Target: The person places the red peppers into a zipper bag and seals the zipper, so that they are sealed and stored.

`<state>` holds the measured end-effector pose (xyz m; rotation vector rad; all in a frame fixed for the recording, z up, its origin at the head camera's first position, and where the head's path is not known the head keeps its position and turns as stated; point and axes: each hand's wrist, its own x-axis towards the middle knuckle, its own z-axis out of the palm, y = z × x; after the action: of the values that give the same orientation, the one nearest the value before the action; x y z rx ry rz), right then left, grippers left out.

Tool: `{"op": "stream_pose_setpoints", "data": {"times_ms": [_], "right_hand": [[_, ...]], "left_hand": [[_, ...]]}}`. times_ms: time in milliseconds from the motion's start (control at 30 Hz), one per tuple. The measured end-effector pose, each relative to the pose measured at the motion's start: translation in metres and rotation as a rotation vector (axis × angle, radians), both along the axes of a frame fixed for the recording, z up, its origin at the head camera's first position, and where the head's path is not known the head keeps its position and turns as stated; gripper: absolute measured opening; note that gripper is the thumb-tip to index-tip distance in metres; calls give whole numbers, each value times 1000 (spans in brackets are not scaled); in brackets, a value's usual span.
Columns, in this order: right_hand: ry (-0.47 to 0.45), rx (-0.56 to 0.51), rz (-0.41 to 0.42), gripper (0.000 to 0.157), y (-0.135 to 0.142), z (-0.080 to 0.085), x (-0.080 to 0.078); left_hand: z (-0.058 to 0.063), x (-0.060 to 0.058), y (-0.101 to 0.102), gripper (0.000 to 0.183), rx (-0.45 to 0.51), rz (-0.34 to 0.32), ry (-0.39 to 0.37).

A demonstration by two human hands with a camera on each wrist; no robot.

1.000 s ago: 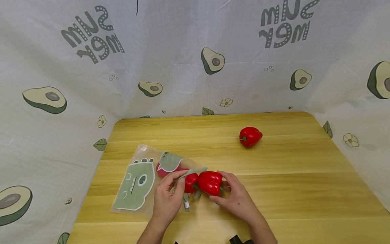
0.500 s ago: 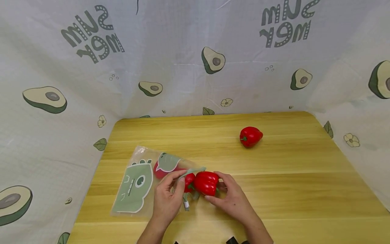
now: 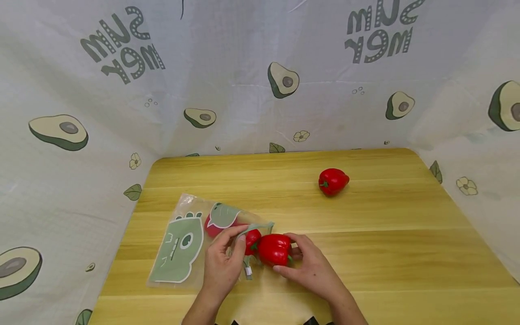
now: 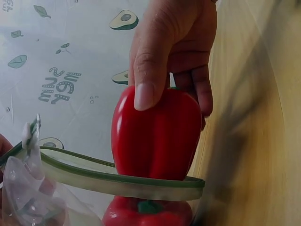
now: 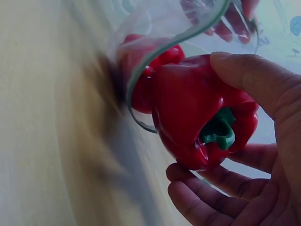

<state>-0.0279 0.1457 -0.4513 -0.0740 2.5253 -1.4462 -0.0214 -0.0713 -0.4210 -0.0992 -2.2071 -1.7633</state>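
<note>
My left hand point(image 3: 225, 261) pinches the green-edged rim of a clear zip bag point(image 3: 199, 271) printed with a green monster, keeping its mouth spread. In my right hand point(image 3: 310, 268) is a red bell pepper point(image 3: 274, 249), gripped around its stem end between thumb and fingers. Its blunt end sits at the bag's mouth, overlapping the rim point(image 5: 136, 80) in the right wrist view. Just inside the mouth lies another red bell pepper point(image 4: 148, 212), its green stem facing out. Deeper in, a red thing point(image 3: 213, 229) shows partly behind the print.
A further red bell pepper point(image 3: 333, 182) lies on its side toward the back right of the wooden table point(image 3: 386, 253). A white cloth point(image 3: 243, 54) with avocado prints hangs behind the table and along its sides.
My right hand has brought its bell pepper a little left and nearer to me, up to the bag's mouth. The left hand stays at the rim; the bag has shifted slightly left.
</note>
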Motion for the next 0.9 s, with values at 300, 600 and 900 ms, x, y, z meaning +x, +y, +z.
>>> {"op": "stream_pose_setpoints", "data": {"times_ms": [300,600,900], "right_hand": [[3,-36,39,75,-12,-8,-1],[60,-20,22,77,-25,-10,-4],[78,-45,31,74,-33,-11,-9]], "left_hand": [[0,0,0,29,7,-13,26],[-2,0,0,28,14,-25,82],[-3,2,-1,29,12,-34,63]]}}
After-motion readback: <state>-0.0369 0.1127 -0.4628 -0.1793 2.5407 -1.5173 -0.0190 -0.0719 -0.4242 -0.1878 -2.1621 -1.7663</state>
